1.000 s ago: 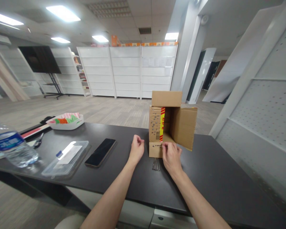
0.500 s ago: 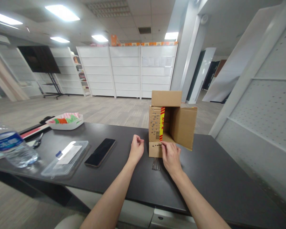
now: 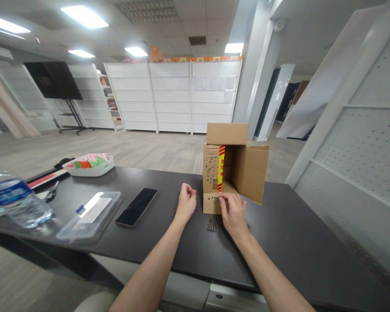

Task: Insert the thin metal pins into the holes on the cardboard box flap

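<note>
Brown cardboard box [image 3: 238, 167]: stands on the matte black worktop [image 3: 289, 234] just ahead of me, its opening facing me, I judge, so the front is easy to reach.
Lower brown cardboard flap [image 3: 210, 208]: sits below the opening, with a row of small dark holes [image 3: 215, 198] across it.
Right grip [image 3: 234, 212]: thumb and forefinger pinched nearly together at the row of holes; whether a small piece sits between them, I cannot tell. Such a fine pinch seems to suit slim pieces.
Left grip [image 3: 186, 203]: loosely curled beside the box, apart from it; I cannot see whether anything is inside. It probably rests there so as not to block my view.
Thin grey metal nails [image 3: 212, 223]: lie fanned together on the worktop below the flap, likely for a short reach.
Black rectangular phone [image 3: 137, 208] and clear flat plastic case [image 3: 99, 223]: lie to the left, out of my way, I suppose.
</note>
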A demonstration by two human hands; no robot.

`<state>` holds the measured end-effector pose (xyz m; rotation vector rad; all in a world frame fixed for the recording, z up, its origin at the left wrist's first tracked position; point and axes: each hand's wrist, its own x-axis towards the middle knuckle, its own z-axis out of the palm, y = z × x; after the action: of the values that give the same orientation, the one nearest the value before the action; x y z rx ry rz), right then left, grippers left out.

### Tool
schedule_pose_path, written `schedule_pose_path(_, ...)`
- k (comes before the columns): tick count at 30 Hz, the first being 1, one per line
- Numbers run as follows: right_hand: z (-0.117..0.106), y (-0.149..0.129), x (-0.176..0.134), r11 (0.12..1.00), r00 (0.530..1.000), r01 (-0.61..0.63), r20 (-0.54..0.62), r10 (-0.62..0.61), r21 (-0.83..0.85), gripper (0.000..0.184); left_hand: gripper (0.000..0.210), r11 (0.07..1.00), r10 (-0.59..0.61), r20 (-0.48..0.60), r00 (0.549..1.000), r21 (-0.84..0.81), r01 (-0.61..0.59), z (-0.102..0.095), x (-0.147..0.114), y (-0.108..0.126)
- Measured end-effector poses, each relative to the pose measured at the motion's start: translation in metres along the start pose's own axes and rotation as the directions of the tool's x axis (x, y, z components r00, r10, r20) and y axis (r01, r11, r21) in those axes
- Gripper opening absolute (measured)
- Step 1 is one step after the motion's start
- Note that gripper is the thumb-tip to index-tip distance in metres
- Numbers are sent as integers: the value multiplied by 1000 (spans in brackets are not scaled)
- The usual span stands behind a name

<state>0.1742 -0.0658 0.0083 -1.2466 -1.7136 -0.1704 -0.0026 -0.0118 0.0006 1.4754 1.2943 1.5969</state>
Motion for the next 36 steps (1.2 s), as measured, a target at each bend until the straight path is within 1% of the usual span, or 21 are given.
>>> schedule_pose_path(6,-5,-4,1,999,998,39,-53,-37,36,19,16,1000,-1,8,1000,-7,1,0,-1,1)
schedule_pose_path(18,-5,-4,0,989,998,43,-54,-36,140,19,18,1000,-3,9,1000,-9,3,0,0,2)
schedule_pose_path(24,-6,-4,-2,987,999,6,-36,0,162,21,17,1000,-1,11,1000,-8,1,0,-1,2)
schedule_pose_path(31,-4,-2,-7,979,997,-72,32,67,193,22,17,1000,7,14,1000,9,-8,-1,-1,1)
schedule_pose_path(36,-3,-1,-7,974,996,-93,38,87,208,23,17,1000,5,18,1000,3,-5,0,0,-1)
